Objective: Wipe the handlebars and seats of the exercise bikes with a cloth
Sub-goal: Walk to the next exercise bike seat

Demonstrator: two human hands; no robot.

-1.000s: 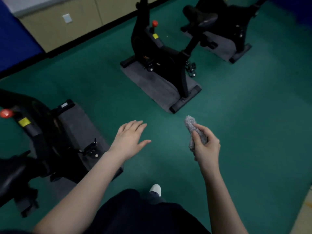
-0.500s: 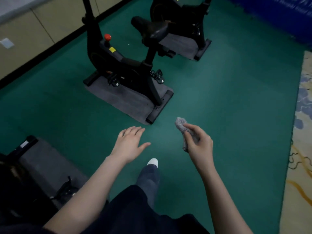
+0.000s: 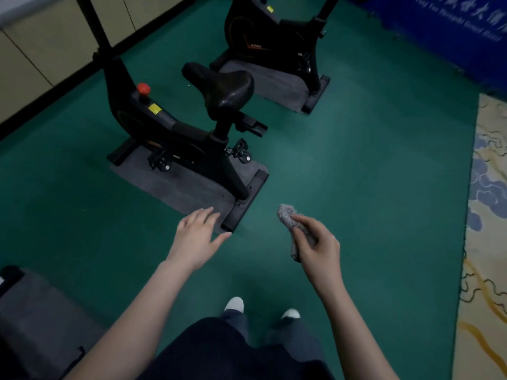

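Note:
A black exercise bike stands on a grey mat ahead of me, its black seat facing me; its handlebars are cut off by the top edge. A second black bike stands farther back, its seat and handlebars out of frame. My right hand grips a bunched grey cloth in the air over the green floor, right of the near bike's rear foot. My left hand hovers empty with fingers straight, just in front of that rear foot.
The grey mat of a third bike lies at the lower left. A patterned cream rug runs along the right edge. Beige cabinets line the left wall and a blue banner the far right. My feet stand on green floor.
I have walked forward and turned right: the near bike and its seat are larger and closer, the left bike has slid almost out of view. Both hands keep their pose.

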